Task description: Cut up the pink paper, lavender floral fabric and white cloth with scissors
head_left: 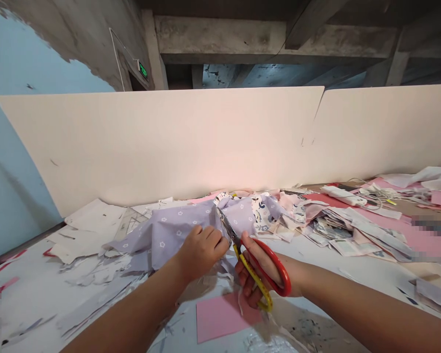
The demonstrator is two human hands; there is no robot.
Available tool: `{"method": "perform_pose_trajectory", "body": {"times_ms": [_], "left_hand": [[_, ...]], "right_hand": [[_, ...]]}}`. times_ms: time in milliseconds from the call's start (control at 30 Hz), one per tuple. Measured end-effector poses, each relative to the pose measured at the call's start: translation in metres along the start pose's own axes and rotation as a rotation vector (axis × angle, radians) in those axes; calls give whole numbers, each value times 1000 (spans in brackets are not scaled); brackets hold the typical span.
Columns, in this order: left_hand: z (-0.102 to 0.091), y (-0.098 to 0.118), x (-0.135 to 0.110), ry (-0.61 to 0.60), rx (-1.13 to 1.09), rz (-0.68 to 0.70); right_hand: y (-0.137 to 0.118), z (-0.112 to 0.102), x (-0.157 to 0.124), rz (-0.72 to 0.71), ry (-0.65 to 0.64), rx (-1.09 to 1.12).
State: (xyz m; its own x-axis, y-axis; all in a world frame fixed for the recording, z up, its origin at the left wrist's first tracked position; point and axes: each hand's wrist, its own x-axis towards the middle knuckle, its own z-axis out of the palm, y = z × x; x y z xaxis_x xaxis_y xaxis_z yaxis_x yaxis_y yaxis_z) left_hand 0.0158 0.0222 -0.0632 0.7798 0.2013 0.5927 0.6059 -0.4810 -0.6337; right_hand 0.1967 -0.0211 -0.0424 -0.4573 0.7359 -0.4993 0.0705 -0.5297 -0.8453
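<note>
Lavender fabric with small white flowers (183, 215) hangs bunched over the middle of the table. My left hand (202, 249) is closed on its front edge, the fingertips curled out of sight. In my right hand (248, 277) is a pair of scissors (257, 269) with one red and one yellow handle loop. The blades point up and left across the fabric, just right of my left hand; I cannot tell whether cloth lies between them. A white floral patch (264, 213) shows beside the blades. A pink sheet (224, 316) lies flat below my hands.
Behind the table stands a pale board (169, 142). Fabric strips (371, 233) pile up at the right, near a white power strip (343, 195). Paper pieces (91, 225) and a clear ruler (128, 221) lie at the left.
</note>
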Motion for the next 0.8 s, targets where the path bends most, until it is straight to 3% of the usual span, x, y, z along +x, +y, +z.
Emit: {"method": "perform_pose_trajectory", "body": {"times_ms": [233,433,600,800], "left_hand": [[-2,4,1,6,-10,48],[-2,5,2,64,-21,71],[-4,4,4,68,-24,64],[-2,5,3,54,-17,51]], "right_hand": [[-2,-2,1,-110,153,-311],[1,-10,4,-319,196,-590],[5,-16,10,-220,200,-586],[9,-17,14,-233,232,-533]]}}
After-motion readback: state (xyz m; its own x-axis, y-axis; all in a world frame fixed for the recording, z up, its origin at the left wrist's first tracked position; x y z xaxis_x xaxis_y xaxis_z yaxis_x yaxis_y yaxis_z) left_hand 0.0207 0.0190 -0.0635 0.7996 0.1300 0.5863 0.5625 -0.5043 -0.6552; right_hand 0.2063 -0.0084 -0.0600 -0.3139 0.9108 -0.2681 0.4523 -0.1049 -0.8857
